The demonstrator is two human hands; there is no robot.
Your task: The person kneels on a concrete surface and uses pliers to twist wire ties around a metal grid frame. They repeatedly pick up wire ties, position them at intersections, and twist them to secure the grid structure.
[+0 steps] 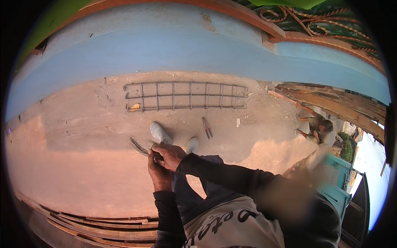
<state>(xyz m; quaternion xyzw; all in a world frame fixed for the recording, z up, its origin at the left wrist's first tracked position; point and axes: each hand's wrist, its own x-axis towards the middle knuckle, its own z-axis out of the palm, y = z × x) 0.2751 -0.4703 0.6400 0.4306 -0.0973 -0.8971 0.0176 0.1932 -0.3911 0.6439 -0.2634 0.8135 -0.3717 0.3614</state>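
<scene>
Left hand (pixel 159 173) and right hand (pixel 169 157) grip a wire bundle (pixel 144 150). A rebar grid (pixel 190 95) lies near the far edge of the ground (pixel 82 165).

A blue wall (pixel 165 58) borders the far edge of the dusty ground (pixel 78 177); boards (pixel 115 234) line its near left edge, and timber (pixel 331 99) lies at its far right corner. Sunlight falls on the nearer part.

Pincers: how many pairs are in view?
1: the pincers lie on the ground, right of the shoes and below the rebar cage in the picture. Any other could be hidden by the left hand and right hand, at the wire.
</scene>
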